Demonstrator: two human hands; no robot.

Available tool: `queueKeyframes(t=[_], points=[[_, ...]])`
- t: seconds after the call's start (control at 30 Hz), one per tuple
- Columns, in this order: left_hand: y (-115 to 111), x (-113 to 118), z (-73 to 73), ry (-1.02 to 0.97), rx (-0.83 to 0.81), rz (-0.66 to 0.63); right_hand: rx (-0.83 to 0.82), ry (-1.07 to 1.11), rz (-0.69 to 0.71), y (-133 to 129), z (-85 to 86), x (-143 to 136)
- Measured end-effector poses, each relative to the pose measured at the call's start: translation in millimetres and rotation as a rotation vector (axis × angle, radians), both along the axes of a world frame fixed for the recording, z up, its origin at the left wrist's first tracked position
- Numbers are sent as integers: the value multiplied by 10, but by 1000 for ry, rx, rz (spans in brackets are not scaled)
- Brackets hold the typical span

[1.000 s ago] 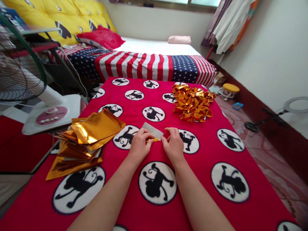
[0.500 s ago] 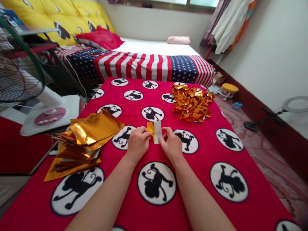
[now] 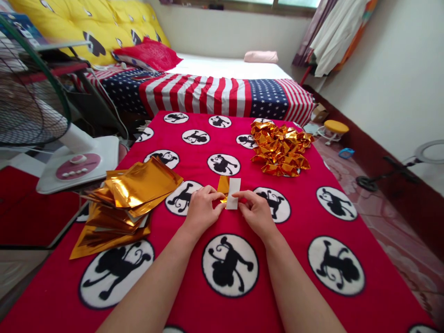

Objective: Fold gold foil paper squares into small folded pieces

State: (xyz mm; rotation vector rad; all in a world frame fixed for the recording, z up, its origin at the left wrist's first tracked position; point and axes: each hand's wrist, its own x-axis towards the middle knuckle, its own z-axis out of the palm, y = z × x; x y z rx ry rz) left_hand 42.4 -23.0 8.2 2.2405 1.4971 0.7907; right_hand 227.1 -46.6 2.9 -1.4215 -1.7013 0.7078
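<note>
Between my hands, on the red cloth, lies a partly folded sheet of gold foil paper [image 3: 234, 192], with a white strip on its right side and gold on its left. My left hand [image 3: 204, 206] pinches the near left corner of the paper between thumb and fingertips. At the right edge, my right hand [image 3: 255, 210] has its fingers bent, with the index fingertip against the white strip. Left of my hands lies a loose stack of flat gold foil sheets [image 3: 145, 182]. A heap of folded gold foil pieces [image 3: 280, 148] sits at the far right of the cloth.
The red cloth [image 3: 229, 314] carries black monkey prints in white circles. A fan [image 3: 78, 164] stands on the left beside the foil stack. A bed [image 3: 215, 97] with a striped cover is beyond the table. A yellow stool [image 3: 336, 126] stands on the floor at right.
The view has shifted slightly, so everything sits a little further right. The gold part left of the white strip looks narrower and slanted now. My right index finger has moved onto the strip.
</note>
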Motion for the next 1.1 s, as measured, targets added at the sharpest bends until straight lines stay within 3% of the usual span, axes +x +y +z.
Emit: queueKeyframes(t=[0.27, 0.53, 0.73, 0.97, 1.1], points=[[-3, 9, 2, -12, -31, 13, 197, -115, 24, 20, 16, 42], [-14, 1, -8, 9, -24, 14, 341, -203, 162, 56, 48, 76], [-13, -4, -18, 12, -15, 5, 336, -226, 261, 71, 56, 50], [-32, -7, -13, 34, -8, 11, 223, -217, 219, 67, 34, 45], [-30, -7, -11, 35, -12, 13, 247, -288, 230, 65, 49, 25]])
